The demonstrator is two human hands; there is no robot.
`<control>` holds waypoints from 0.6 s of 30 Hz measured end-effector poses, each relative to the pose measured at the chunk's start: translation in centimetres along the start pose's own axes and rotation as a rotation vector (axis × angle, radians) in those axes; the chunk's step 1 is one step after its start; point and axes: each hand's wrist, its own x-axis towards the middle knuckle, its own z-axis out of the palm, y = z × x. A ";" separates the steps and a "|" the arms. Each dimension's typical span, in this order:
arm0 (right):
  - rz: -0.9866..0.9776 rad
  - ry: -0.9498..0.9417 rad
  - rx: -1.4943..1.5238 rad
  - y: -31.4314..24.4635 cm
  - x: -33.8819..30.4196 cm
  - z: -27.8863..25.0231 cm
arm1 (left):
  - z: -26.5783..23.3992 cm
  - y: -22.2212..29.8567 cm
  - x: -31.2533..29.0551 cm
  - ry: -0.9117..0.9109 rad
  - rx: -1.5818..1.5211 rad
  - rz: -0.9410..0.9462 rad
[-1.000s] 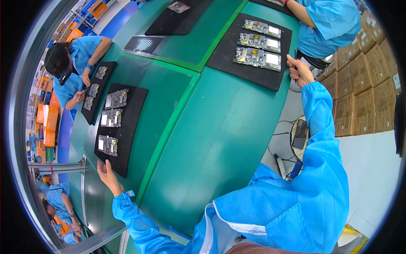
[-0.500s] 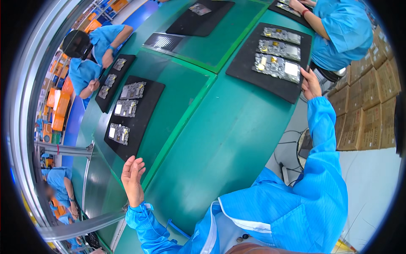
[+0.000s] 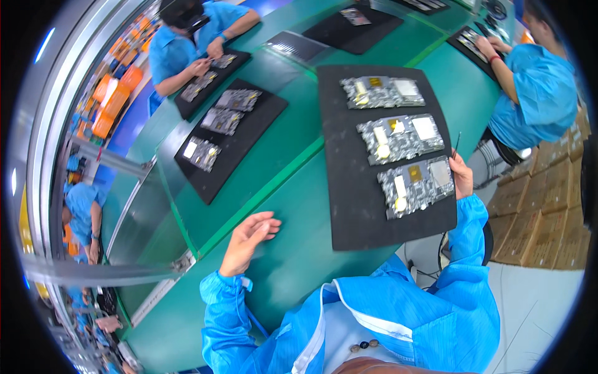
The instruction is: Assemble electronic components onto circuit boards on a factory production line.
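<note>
Co-worker at far left, bent over boards. Next, dark mat on green table. Left hand over table, fingers loosely curled, apart from right hand. Between hands: black mat bearing three circuit boards, right hand clamped on its right edge. Rightmost, another person working.

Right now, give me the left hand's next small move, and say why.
Probably bring the left hand to the left edge of the nearest black mat, for steadier support: three circuit boards lie on it, the right hand holds its right edge, and the left hand is empty and apart from it.
</note>
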 end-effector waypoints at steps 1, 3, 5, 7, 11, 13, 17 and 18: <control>0.045 -0.060 0.018 1.1 0.9 1.2 | 0.3 0.1 -0.1 -0.049 -0.016 0.017; 0.161 -0.116 -0.073 3.2 2.6 3.5 | 0.3 0.5 -0.6 -0.074 -0.044 0.008; 0.271 -0.205 -0.060 5.7 4.4 7.0 | -0.8 -1.4 -1.6 -0.096 -0.069 0.001; 0.401 -0.274 -0.034 8.2 5.7 11.2 | -3.4 -7.1 -2.8 -0.099 -0.351 0.113; 0.581 -0.346 0.023 12.4 7.6 14.7 | -0.5 -3.1 -7.5 0.408 -0.813 0.092; 0.646 -0.355 -0.036 13.7 7.9 15.2 | -1.5 -3.4 -9.4 0.453 -0.849 0.118; 0.727 -0.264 -0.060 15.7 8.3 18.8 | -3.5 -5.2 -12.3 0.283 -0.562 0.174; 0.756 -0.304 -0.008 15.8 8.5 18.7 | -3.4 -5.7 -12.9 0.339 -0.585 0.214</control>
